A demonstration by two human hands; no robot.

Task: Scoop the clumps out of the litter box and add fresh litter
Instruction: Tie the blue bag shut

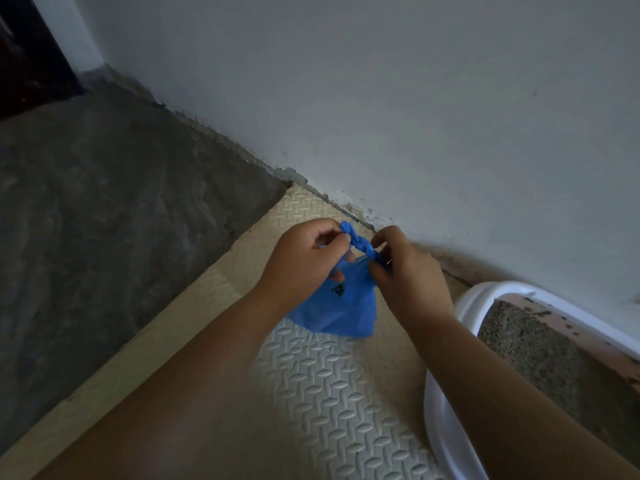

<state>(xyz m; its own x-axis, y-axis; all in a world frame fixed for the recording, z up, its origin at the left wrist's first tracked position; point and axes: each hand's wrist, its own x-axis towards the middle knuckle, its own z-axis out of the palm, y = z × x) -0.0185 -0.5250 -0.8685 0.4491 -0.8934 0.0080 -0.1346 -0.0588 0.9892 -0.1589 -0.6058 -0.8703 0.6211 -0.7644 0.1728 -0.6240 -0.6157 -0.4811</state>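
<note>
Over the foam mat (pixel 332 393), close to the foot of the wall (pixel 381 98), one small blue plastic bag (pixel 341 306) hangs between two bare hands. A dark speckled patch shows through its thin side; what that is I cannot make out. The bag's neck is twisted into a rope at the top. The left hand (pixel 304 265) pinches one end of that twist between thumb and fingers, and the right hand (pixel 405 271) grips the other end, both closed on the plastic. Down to the right sits one white-rimmed litter box (pixel 485 299), holding grey granular litter (pixel 533 344) heaped toward the near side, with a pinkish inner wall flecked with dark bits. The right forearm crosses over the box's near rim and hides part of it. Left of the mat lies bare grey concrete floor (pixel 104 220).
</note>
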